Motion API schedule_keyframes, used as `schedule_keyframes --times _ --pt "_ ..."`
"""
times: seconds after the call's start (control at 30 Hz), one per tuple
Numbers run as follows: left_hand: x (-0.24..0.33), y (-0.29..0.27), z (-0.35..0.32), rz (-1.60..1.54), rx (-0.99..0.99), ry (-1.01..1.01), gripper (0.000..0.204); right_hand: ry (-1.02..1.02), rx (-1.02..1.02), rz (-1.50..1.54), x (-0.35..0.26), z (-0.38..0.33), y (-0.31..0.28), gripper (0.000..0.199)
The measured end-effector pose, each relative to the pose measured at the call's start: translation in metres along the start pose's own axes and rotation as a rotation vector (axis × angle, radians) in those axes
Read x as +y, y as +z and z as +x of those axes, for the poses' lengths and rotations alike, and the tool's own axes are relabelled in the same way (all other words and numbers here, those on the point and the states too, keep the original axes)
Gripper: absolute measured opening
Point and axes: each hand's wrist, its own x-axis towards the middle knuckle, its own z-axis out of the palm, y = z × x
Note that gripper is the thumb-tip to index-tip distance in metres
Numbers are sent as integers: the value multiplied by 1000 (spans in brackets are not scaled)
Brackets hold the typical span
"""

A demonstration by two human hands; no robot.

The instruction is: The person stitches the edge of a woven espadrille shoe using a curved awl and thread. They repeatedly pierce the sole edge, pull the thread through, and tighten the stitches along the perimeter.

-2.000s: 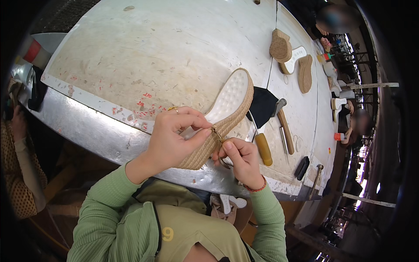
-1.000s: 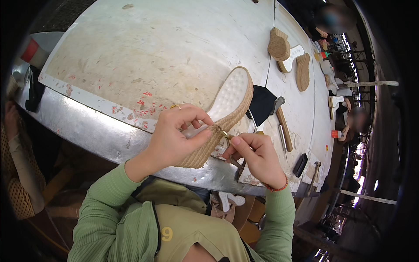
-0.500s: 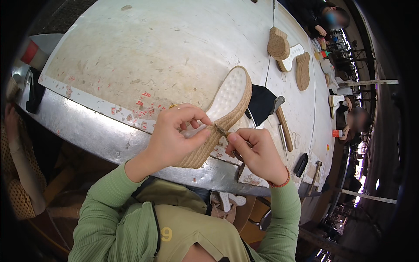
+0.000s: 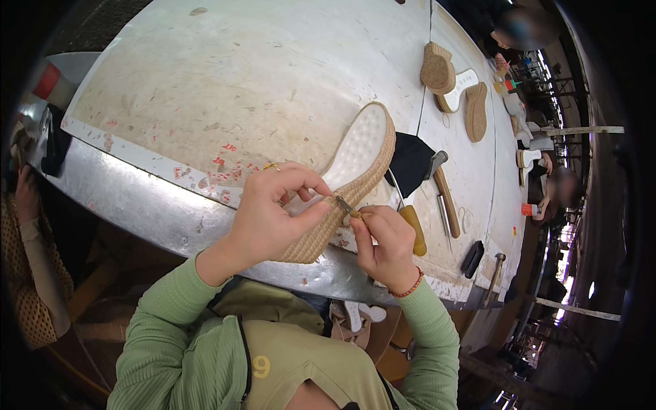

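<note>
A wedge shoe sole [image 4: 359,160] with a white dimpled top and a woven jute side lies tilted at the near edge of the workbench. My left hand [image 4: 273,208] grips its heel end, thumb and fingers pinched over the jute edge. My right hand [image 4: 383,242] pinches a small metal needle [image 4: 345,206] against the jute side, right beside my left thumb. Both sleeves are green.
On the grey metal-edged workbench [image 4: 225,89] lie a black cloth [image 4: 410,164], a yellow-handled tool [image 4: 413,229], a hammer [image 4: 444,188], and further soles [image 4: 451,75] at the far right. Another person's arm [image 4: 31,225] is at the left; other people sit at the far right.
My right hand has moved up from below the sole to its jute side, closing in on my left thumb. My left hand has kept its grip on the sole.
</note>
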Motion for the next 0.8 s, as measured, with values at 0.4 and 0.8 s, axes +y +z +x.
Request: schedule_keyframes --times 0.4,0.8 --pt "1 -2 2 14 -13 27 11 669 -309 613 -15 10 -23 33" --pt "2 -2 1 -4 -20 18 11 722 -486 437 -24 27 -36 34"
